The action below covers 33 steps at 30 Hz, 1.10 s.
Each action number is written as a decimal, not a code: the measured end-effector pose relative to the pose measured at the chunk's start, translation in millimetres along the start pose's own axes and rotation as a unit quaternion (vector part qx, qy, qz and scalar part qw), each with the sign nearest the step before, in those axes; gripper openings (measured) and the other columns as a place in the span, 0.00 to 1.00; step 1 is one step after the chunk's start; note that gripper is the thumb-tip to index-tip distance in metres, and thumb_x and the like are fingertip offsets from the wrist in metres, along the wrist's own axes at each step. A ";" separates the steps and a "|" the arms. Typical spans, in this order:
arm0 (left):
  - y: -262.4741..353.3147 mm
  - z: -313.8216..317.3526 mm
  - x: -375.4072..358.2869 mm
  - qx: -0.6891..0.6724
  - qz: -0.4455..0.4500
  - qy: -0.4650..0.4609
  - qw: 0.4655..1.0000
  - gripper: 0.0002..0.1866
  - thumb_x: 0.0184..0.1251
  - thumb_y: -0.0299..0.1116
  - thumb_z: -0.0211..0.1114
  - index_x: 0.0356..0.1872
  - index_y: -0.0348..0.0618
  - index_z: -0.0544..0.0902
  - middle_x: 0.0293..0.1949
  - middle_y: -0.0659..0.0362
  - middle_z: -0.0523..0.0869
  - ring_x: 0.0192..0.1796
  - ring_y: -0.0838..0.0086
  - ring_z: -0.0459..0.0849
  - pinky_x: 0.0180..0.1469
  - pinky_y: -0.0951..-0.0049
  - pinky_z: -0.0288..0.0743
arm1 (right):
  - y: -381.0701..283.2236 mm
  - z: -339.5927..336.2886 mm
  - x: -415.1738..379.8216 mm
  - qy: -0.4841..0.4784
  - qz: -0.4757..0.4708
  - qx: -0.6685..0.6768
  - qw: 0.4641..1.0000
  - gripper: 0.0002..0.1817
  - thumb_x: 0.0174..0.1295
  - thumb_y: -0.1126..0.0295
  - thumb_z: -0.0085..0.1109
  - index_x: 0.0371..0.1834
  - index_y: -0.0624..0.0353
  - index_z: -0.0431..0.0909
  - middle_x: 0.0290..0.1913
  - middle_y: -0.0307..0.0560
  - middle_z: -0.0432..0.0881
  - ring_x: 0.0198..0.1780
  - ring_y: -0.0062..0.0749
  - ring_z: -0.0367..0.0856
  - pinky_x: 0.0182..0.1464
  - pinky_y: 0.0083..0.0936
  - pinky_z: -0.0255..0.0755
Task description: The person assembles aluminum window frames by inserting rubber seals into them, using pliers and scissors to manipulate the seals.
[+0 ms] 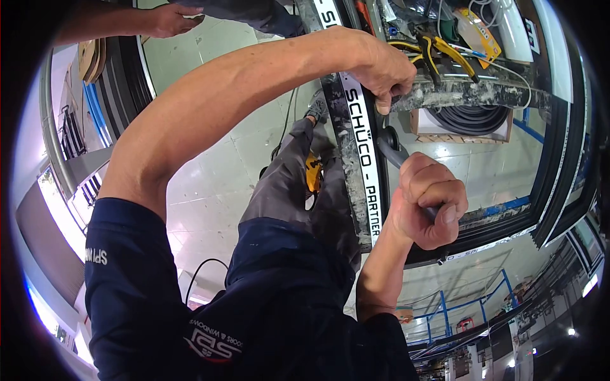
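My right hand is closed in a fist around a dark grey lever handle. The handle's rounded end sits against a black frame profile. Further along the same profile, my left hand reaches over with its fingers curled and its thumb pressed down by the inner edge. What lies under those curled fingers is hidden. White tape printed with lettering runs along the frame beside both hands.
Yellow-and-black pliers lie among bags and wires on a worn bench beam. Below is an open box holding a coil of black gasket. Another person's hand is at the upper left. Blue rails stand at the lower right.
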State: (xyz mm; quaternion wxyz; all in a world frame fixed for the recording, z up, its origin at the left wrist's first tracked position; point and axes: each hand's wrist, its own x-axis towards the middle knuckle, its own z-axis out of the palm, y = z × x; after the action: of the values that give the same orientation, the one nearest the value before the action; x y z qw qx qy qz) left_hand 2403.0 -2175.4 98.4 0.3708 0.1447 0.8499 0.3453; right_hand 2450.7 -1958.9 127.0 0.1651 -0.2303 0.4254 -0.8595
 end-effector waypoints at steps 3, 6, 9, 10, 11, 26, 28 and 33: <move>0.7 -4.4 -0.1 0.005 0.005 -0.021 1.000 0.15 0.56 0.37 0.75 0.26 0.35 0.81 0.25 0.52 0.82 0.34 0.60 0.83 0.38 0.59 0.75 | 12.9 9.8 11.6 0.014 -0.019 -0.045 0.999 0.20 0.66 0.62 0.53 0.20 0.66 0.69 0.13 0.47 0.68 0.15 0.29 0.59 0.18 0.26 0.53; -5.5 -2.9 3.2 0.011 0.020 -0.029 0.999 0.14 0.57 0.37 0.74 0.27 0.36 0.81 0.26 0.52 0.83 0.34 0.60 0.83 0.38 0.59 0.75 | 16.7 12.0 17.7 0.009 -0.016 -0.053 0.998 0.20 0.65 0.63 0.52 0.19 0.66 0.68 0.12 0.47 0.66 0.13 0.28 0.58 0.17 0.26 0.53; -9.4 -6.9 3.3 0.007 0.039 -0.044 0.998 0.12 0.59 0.35 0.73 0.30 0.36 0.82 0.28 0.51 0.84 0.36 0.58 0.83 0.39 0.58 0.76 | 15.0 13.9 18.5 0.004 0.002 -0.065 0.998 0.20 0.65 0.64 0.52 0.17 0.65 0.67 0.11 0.46 0.66 0.12 0.27 0.58 0.16 0.25 0.51; -10.1 -7.3 3.2 0.006 0.042 -0.045 0.998 0.12 0.59 0.35 0.73 0.31 0.36 0.82 0.28 0.51 0.84 0.36 0.57 0.83 0.39 0.58 0.76 | 14.9 15.5 18.8 0.001 0.004 -0.071 0.997 0.20 0.65 0.64 0.52 0.16 0.65 0.67 0.11 0.46 0.66 0.12 0.27 0.58 0.16 0.25 0.51; -11.1 -8.4 3.5 0.010 0.051 -0.052 0.997 0.11 0.60 0.33 0.71 0.32 0.35 0.81 0.29 0.50 0.84 0.37 0.56 0.83 0.40 0.56 0.76 | 15.4 17.9 19.2 -0.002 0.006 -0.077 0.997 0.20 0.64 0.64 0.52 0.16 0.65 0.66 0.12 0.46 0.67 0.12 0.27 0.58 0.16 0.25 0.51; -23.9 -10.9 -4.9 -0.017 0.076 -0.007 0.997 0.07 0.53 0.25 0.69 0.29 0.35 0.78 0.27 0.45 0.82 0.36 0.47 0.82 0.38 0.54 0.73 | 31.5 27.6 52.8 0.017 0.014 -0.121 0.992 0.18 0.58 0.66 0.56 0.15 0.65 0.69 0.15 0.45 0.72 0.13 0.33 0.69 0.18 0.28 0.59; -18.8 -14.0 -11.3 0.021 0.065 0.023 0.997 0.09 0.53 0.29 0.72 0.29 0.38 0.79 0.27 0.48 0.83 0.37 0.49 0.83 0.39 0.53 0.73 | 27.6 30.7 46.4 0.043 -0.031 -0.110 0.993 0.22 0.60 0.66 0.55 0.11 0.67 0.65 0.12 0.43 0.65 0.11 0.29 0.62 0.16 0.27 0.52; -19.1 -20.2 -5.3 0.041 0.077 0.016 0.996 0.10 0.54 0.33 0.73 0.29 0.39 0.81 0.27 0.49 0.83 0.39 0.51 0.83 0.42 0.54 0.74 | 14.1 28.9 21.7 0.028 -0.048 -0.174 0.983 0.22 0.61 0.64 0.54 0.12 0.66 0.67 0.13 0.44 0.69 0.13 0.30 0.64 0.17 0.29 0.54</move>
State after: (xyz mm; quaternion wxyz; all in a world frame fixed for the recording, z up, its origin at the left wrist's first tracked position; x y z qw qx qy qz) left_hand 2392.2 -2201.5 97.8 0.3228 0.2193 0.8554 0.3406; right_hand 2449.3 -1996.5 136.5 0.0691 -0.2511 0.5615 -0.7855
